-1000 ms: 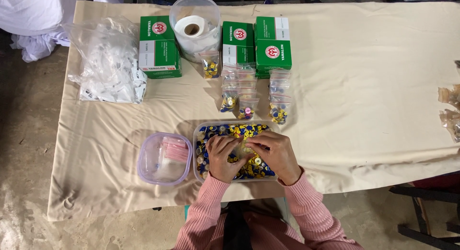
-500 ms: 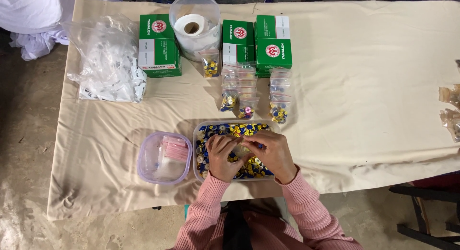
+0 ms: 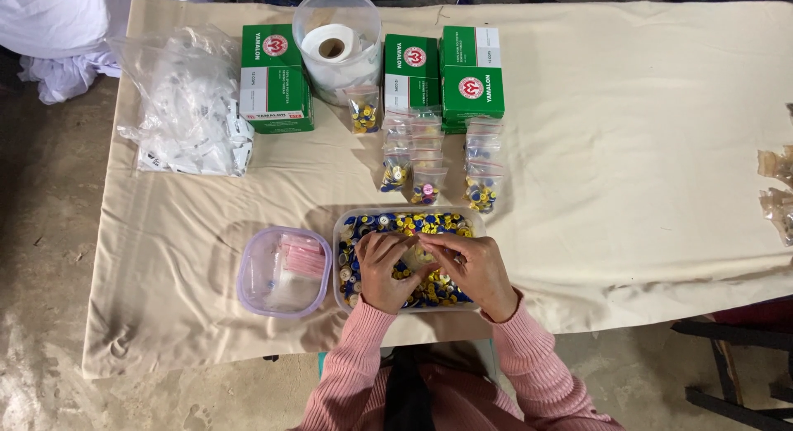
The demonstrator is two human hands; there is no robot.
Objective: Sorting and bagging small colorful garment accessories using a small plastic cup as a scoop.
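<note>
A clear rectangular tray [image 3: 343, 233] near the table's front edge is full of small blue, yellow and white caps [image 3: 413, 224]. Both my hands are over it. My left hand [image 3: 382, 270] and my right hand [image 3: 475, 270] meet at the fingertips around a small clear bag [image 3: 423, 256] held above the caps. What is inside the bag is too small to tell. Left of the tray stands a purple-rimmed tub [image 3: 248, 295] holding a stack of empty small zip bags [image 3: 301, 257].
Rows of small filled bags [image 3: 425, 162] lie behind the tray. Three green boxes [image 3: 275, 77] and a clear round tub with a paper roll [image 3: 337, 47] stand at the back. A big plastic bag of white packets [image 3: 190, 109] lies at the left. Cream cloth covers the table [image 3: 644, 150].
My hands have shifted a little up and closer together over the tray, fingertips now pinching the small bag. Nothing else on the table has moved.
</note>
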